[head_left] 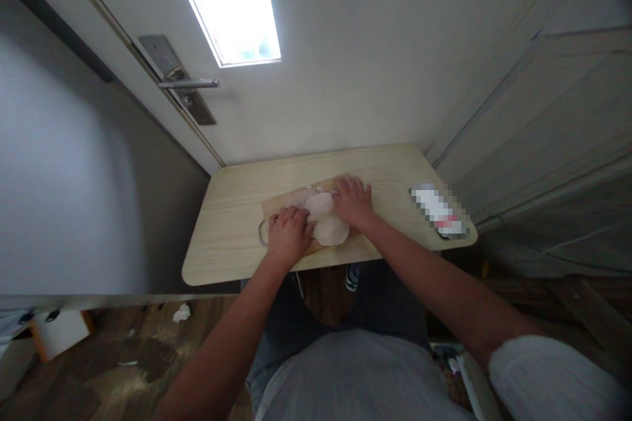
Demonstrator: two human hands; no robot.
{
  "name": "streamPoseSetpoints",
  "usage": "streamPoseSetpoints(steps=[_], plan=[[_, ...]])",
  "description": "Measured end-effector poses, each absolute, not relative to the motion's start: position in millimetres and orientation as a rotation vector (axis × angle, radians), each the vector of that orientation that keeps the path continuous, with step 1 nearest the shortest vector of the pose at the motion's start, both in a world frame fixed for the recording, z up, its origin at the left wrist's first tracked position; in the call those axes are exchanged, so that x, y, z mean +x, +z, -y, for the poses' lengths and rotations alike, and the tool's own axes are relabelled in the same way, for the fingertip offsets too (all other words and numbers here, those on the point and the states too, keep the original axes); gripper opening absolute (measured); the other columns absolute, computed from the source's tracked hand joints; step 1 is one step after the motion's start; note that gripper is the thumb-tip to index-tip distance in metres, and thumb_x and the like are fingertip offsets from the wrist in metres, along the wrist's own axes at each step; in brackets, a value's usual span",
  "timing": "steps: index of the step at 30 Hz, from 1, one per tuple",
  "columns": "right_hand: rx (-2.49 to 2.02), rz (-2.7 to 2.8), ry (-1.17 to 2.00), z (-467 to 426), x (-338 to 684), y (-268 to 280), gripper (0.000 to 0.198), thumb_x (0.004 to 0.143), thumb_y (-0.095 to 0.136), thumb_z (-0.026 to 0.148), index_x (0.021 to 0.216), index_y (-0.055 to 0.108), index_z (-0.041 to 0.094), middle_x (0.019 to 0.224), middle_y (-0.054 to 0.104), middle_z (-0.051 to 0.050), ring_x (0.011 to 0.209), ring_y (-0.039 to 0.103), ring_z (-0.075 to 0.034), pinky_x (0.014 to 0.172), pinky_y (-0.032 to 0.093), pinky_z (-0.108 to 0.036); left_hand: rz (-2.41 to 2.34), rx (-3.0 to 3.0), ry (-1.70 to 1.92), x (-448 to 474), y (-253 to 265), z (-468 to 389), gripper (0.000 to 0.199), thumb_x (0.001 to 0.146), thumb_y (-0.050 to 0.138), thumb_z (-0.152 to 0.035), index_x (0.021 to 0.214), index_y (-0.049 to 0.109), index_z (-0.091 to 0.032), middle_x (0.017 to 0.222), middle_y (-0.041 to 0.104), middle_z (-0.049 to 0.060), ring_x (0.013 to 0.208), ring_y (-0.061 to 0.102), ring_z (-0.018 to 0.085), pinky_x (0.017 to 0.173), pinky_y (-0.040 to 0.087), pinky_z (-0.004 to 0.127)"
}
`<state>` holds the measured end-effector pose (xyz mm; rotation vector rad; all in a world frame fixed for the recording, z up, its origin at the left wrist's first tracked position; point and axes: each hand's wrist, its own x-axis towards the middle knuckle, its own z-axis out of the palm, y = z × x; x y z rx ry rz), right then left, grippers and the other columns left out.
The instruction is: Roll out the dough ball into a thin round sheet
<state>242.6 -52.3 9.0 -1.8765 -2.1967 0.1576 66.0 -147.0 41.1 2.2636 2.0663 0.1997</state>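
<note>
A person works a pale, soft lump of dough [326,220] on a thin light-wood cutting board w/ a metal loop handle [284,205], set mid-way on a pale wood-grain worktop w/ rounded corners [232,237]. Left hand [289,231] is curled, fingers bent, pressing at the dough's left edge; its grip is clenched against the dough, not lifting it. Right hand [353,200] lies flat, fingers spread, grip released, palm on the dough's upper right. Near the worktop's right edge, well apart from the board, lies a flat blurred-out object [438,212]. Behind: white door w/ a silver lever handle [190,83].
</note>
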Motion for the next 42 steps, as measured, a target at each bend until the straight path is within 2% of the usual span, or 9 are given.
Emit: streamPoseSetpoints(steps=[4,7,12,16,19,26,34,38,42], plan=[[-1.797,2.268,0.152,48.1,232.8,14.1,0.048,0.101,0.035,0.04,0.143,0.05,0.023,0.15,0.048,-0.012,0.14,0.035,-0.033,0.112,0.023,-0.066,-2.098,2.21,0.242,67.7,39.1,154.2,0.033,0.096,0.046,-0.043,0.121,0.061,-0.027,0.125,0.065,0.009,0.12,0.054,0.027,0.101,0.039,0.043],[-1.789,2.334,0.154,45.1,226.0,16.9,0.049,0.102,0.034,0.044,0.145,0.049,0.025,0.152,0.046,-0.012,0.141,0.034,-0.034,0.113,0.02,-0.066,-2.182,2.188,0.279,73.0,36.9,154.4,0.04,0.098,0.039,-0.049,0.12,0.061,-0.024,0.126,0.064,0.011,0.119,0.055,0.029,0.102,0.039,0.046],[-1.747,2.391,0.125,36.8,219.8,15.0,0.048,0.102,0.034,0.043,0.146,0.049,0.028,0.155,0.043,-0.009,0.144,0.032,-0.034,0.114,0.018,-0.065,-2.316,2.159,0.282,77.9,33.8,141.3,0.053,0.101,0.026,-0.051,0.139,0.051,-0.021,0.147,0.052,0.014,0.136,0.043,0.033,0.113,0.028,0.057],[-1.713,2.369,0.133,29.6,215.5,14.1,0.047,0.102,0.034,0.044,0.143,0.051,0.028,0.151,0.048,-0.009,0.14,0.037,-0.032,0.114,0.023,-0.057,-2.359,2.124,0.241,73.2,33.7,128.7,0.057,0.102,0.023,-0.051,0.142,0.047,-0.02,0.15,0.049,0.015,0.141,0.038,0.032,0.115,0.025,0.058],[-1.702,2.364,0.113,25.3,211.4,14.7,0.046,0.102,0.035,0.042,0.142,0.053,0.027,0.147,0.052,-0.01,0.137,0.042,-0.03,0.112,0.025,-0.052,-2.358,2.125,0.225,68.1,35.9,121.3,0.055,0.102,0.025,-0.051,0.138,0.052,-0.019,0.147,0.051,0.015,0.138,0.041,0.033,0.114,0.026,0.058],[-1.716,2.363,0.143,20.5,208.3,17.6,0.047,0.102,0.034,0.043,0.14,0.054,0.026,0.14,0.058,-0.01,0.129,0.047,-0.029,0.109,0.027,-0.049,-2.315,2.239,0.229,58.9,37.3,108.3,0.049,0.101,0.028,-0.05,0.121,0.063,-0.021,0.129,0.063,0.013,0.118,0.054,0.033,0.105,0.034,0.053],[-1.746,2.312,0.171,15.2,203.7,20.3,0.047,0.1,0.035,0.044,0.14,0.054,0.027,0.138,0.059,-0.009,0.128,0.046,-0.03,0.108,0.027,-0.051,-2.272,2.289,0.252,52.3,34.7,97.2,0.047,0.101,0.029,-0.048,0.114,0.065,-0.021,0.122,0.065,0.013,0.116,0.055,0.032,0.106,0.031,0.053],[-1.765,2.31,0.172,9.1,200.0,18.9,0.048,0.1,0.033,0.045,0.139,0.054,0.026,0.139,0.058,-0.01,0.128,0.046,-0.03,0.107,0.027,-0.052,-2.286,2.29,0.241,50.6,36.2,91.9,0.047,0.102,0.028,-0.048,0.118,0.064,-0.022,0.121,0.066,0.013,0.115,0.055,0.031,0.106,0.031,0.053],[-1.765,2.268,0.162,3.5,196.4,17.7,0.046,0.1,0.035,0.044,0.136,0.057,0.026,0.136,0.06,-0.01,0.125,0.048,-0.03,0.105,0.031,-0.051,-2.253,2.291,0.218,46.0,37.7,83.7,0.047,0.102,0.028,-0.048,0.118,0.064,-0.023,0.118,0.066,0.013,0.113,0.056,0.03,0.101,0.035,0.049]])
